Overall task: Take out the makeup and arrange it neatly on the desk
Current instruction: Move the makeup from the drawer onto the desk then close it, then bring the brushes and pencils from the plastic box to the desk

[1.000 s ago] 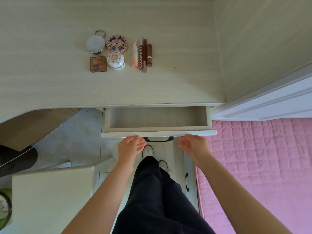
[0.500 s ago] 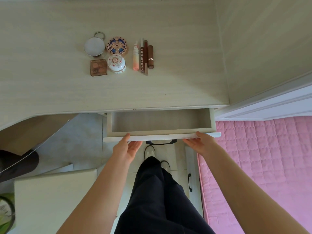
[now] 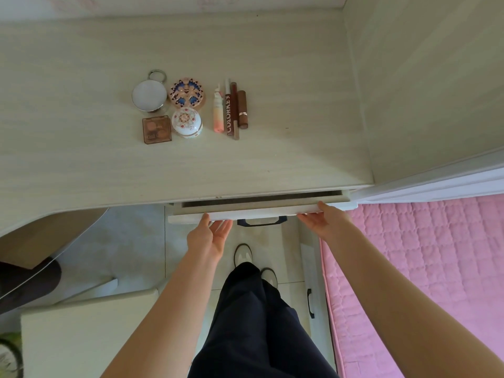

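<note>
On the pale wooden desk [image 3: 81, 165] the makeup lies in a tidy group: a round mirror compact [image 3: 149, 95], a patterned round compact [image 3: 187, 93], a brown square palette [image 3: 157, 129], a white domed jar [image 3: 187, 122], and a row of tubes and pencils [image 3: 230, 109]. The white drawer [image 3: 253, 212] under the desk edge is nearly closed. My left hand [image 3: 208, 236] presses its front left of the dark handle [image 3: 259, 221] with straight fingers. My right hand [image 3: 326, 219] presses the front on the right, fingers straight.
A pink quilted bed [image 3: 425, 268] lies at the right. A pale stool or cabinet top [image 3: 81, 334] stands at the lower left. A lower drawer handle [image 3: 309, 302] shows below. My dark trousers and shoes are under the drawer on the tiled floor.
Both hands reached the drawer front and pushed it in. The drawer went from wide open and visibly empty to almost closed under the desk edge.
</note>
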`<act>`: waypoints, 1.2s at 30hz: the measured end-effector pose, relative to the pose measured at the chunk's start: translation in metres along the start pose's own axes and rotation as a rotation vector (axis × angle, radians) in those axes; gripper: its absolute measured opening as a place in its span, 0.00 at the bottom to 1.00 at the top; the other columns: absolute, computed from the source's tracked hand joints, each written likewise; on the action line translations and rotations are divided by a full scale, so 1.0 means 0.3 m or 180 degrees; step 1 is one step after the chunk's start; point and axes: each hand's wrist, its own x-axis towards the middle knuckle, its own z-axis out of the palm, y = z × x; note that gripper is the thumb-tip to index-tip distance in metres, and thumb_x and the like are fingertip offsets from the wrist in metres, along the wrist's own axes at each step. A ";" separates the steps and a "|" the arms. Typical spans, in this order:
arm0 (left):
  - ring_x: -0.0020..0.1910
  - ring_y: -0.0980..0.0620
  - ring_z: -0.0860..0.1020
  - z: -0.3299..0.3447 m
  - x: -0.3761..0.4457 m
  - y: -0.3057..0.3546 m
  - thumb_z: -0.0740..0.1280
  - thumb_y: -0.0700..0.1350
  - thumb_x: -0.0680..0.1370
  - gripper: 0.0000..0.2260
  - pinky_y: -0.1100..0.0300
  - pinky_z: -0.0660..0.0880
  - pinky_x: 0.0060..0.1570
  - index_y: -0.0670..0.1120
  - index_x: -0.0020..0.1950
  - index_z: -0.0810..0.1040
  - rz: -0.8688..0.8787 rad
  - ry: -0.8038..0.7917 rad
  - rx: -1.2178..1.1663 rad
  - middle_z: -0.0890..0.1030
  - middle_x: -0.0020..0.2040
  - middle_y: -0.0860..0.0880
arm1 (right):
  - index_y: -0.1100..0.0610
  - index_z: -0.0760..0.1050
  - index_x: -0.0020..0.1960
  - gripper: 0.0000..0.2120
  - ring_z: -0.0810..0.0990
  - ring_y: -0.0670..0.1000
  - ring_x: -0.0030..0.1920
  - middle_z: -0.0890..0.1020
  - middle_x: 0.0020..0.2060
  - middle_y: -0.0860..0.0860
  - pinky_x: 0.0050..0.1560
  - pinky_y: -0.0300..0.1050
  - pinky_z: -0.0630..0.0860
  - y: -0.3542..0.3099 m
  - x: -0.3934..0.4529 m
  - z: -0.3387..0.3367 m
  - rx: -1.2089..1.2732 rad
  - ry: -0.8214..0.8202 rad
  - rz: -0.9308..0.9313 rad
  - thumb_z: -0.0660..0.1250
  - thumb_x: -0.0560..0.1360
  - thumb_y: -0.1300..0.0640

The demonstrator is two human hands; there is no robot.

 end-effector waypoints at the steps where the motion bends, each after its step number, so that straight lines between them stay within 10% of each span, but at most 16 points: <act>1: 0.42 0.40 0.80 0.009 0.003 0.002 0.62 0.40 0.81 0.11 0.46 0.80 0.45 0.35 0.61 0.71 0.0038 -0.0002 -0.0036 0.78 0.48 0.37 | 0.65 0.68 0.66 0.16 0.79 0.65 0.55 0.78 0.57 0.64 0.45 0.63 0.77 -0.006 0.001 0.011 0.0045 0.0002 -0.0014 0.62 0.78 0.67; 18: 0.42 0.39 0.80 0.070 0.048 0.057 0.60 0.39 0.82 0.14 0.45 0.80 0.45 0.34 0.66 0.70 0.0034 0.0013 -0.0173 0.77 0.55 0.34 | 0.68 0.68 0.65 0.14 0.79 0.63 0.47 0.79 0.52 0.63 0.43 0.60 0.78 -0.017 0.021 0.079 0.0407 0.0144 -0.0026 0.57 0.80 0.69; 27: 0.49 0.36 0.79 0.084 0.044 0.065 0.60 0.42 0.82 0.12 0.46 0.78 0.45 0.35 0.61 0.70 -0.0033 -0.0256 -0.0258 0.76 0.59 0.34 | 0.66 0.63 0.71 0.19 0.74 0.65 0.63 0.72 0.66 0.62 0.57 0.62 0.73 -0.025 0.069 0.078 0.0541 0.0122 0.0091 0.44 0.84 0.62; 36: 0.48 0.43 0.82 0.058 -0.014 0.035 0.58 0.28 0.78 0.20 0.56 0.79 0.44 0.40 0.69 0.68 0.0132 -0.0427 0.0594 0.79 0.57 0.38 | 0.65 0.69 0.65 0.14 0.81 0.60 0.48 0.79 0.56 0.63 0.46 0.54 0.76 -0.013 -0.011 0.003 -0.0071 -0.0221 -0.0301 0.58 0.80 0.64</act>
